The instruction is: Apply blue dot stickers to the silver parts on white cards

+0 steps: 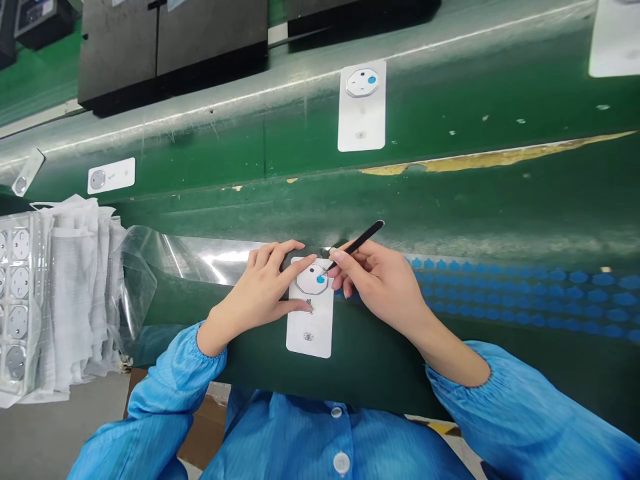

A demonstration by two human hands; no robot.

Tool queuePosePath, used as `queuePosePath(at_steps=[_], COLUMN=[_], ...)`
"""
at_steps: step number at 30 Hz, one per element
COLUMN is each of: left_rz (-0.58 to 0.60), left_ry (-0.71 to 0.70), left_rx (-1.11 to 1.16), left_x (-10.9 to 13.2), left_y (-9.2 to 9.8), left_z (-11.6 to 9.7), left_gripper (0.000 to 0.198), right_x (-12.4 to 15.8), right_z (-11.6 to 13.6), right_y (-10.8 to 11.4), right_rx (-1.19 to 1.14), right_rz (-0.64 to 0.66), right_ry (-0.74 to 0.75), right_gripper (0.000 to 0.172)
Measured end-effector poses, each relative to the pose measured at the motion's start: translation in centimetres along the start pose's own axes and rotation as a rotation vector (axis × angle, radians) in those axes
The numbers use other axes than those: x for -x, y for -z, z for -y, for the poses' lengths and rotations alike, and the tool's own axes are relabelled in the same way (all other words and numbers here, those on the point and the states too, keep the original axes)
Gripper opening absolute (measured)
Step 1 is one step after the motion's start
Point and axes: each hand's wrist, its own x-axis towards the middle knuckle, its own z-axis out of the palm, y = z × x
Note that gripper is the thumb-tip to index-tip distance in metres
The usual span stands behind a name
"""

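A white panel (310,337) with an eight-sided plate (303,283) lies on the green surface in front of me. On that plate sits a small blue dot (321,279). My left hand (263,283) rests on the panel with fingers spread; its index finger and thumb touch the panel from the left side. Pinched in my right hand (383,283) are black tweezers (365,237), slanting down to the left. Their tips are at the plate near the blue dot; whether they touch it I cannot tell.
To the right stretches a clear strip with rows of blue dots (505,293). Clear film (200,257) curls at left, beside stacked white sheets (75,293) and a clear tray (37,320) of round parts. More panels (361,127) lie on the green belt (300,147); black blocks (175,47) stand behind.
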Motion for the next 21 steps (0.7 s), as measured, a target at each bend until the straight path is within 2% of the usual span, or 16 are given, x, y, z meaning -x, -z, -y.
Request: queuePosePath(at_steps=[21], left_rz=[-0.002], left_ry=[-0.001], left_rx=[-0.033], left_x=[-0.04], left_y=[-0.01], left_z=[0.05], left_gripper=[0.081], right_x=[0.06], right_z=[-0.34], right_y=[0.04], right_rx=[0.028], right_rz=[0.003], right_ry=[0.017], right_gripper=[0.039])
